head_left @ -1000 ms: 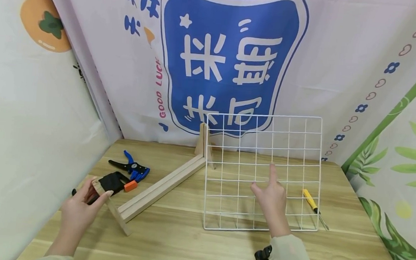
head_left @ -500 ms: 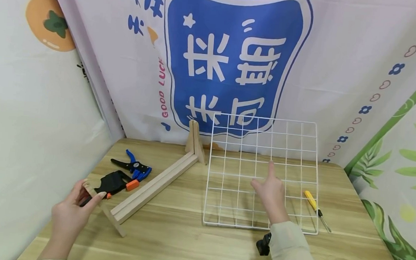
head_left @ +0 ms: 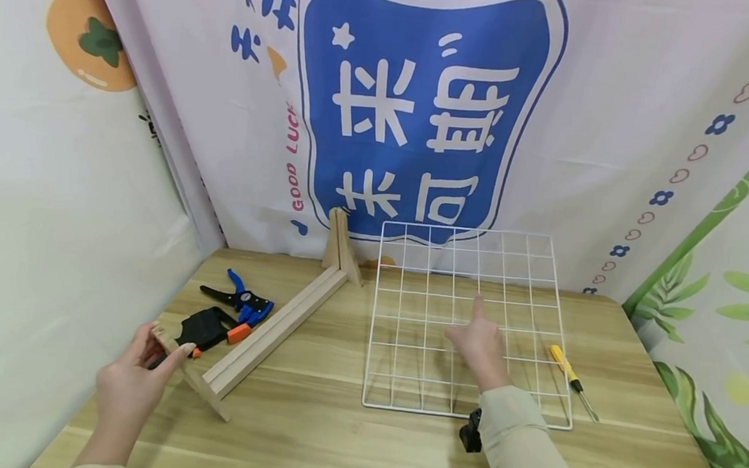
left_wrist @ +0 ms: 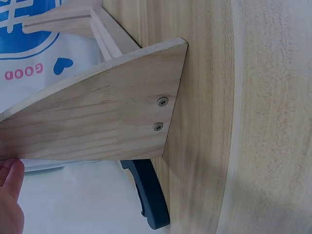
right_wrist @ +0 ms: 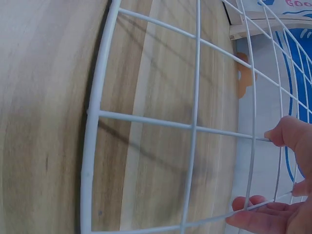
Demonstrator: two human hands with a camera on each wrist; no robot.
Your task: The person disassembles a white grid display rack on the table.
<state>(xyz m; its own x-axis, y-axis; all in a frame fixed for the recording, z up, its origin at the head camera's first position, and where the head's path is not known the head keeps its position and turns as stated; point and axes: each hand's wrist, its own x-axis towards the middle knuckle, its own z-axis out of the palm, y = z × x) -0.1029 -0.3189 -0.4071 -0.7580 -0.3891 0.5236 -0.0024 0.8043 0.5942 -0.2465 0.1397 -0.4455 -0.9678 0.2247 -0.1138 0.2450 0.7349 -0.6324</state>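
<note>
My left hand (head_left: 132,376) grips the near end piece (head_left: 191,373) of a wooden stand, thumb on one side and fingers on the other. Two screw heads (left_wrist: 162,101) show on this end piece (left_wrist: 97,107) in the left wrist view. From it a grooved wooden bar (head_left: 276,332) runs back to a second, upright end piece (head_left: 342,250). My right hand (head_left: 481,343) holds a white wire grid panel (head_left: 373,321), which leans back over the table. In the right wrist view, the thumb (right_wrist: 287,134) presses on a wire while other fingers curl at a neighbouring wire.
A black bar clamp (head_left: 203,329) with orange pads lies left of the wooden bar. Behind it are blue-and-black wire strippers (head_left: 248,305). A yellow-handled screwdriver (head_left: 564,367) lies at the grid's right edge. Printed cloth (head_left: 584,133) hangs behind the table.
The grid panel has tilted farther back, its top edge lower, with my right hand on it. The stand's far end has swung left, and my left hand has shifted slightly left, still gripping the near end.
</note>
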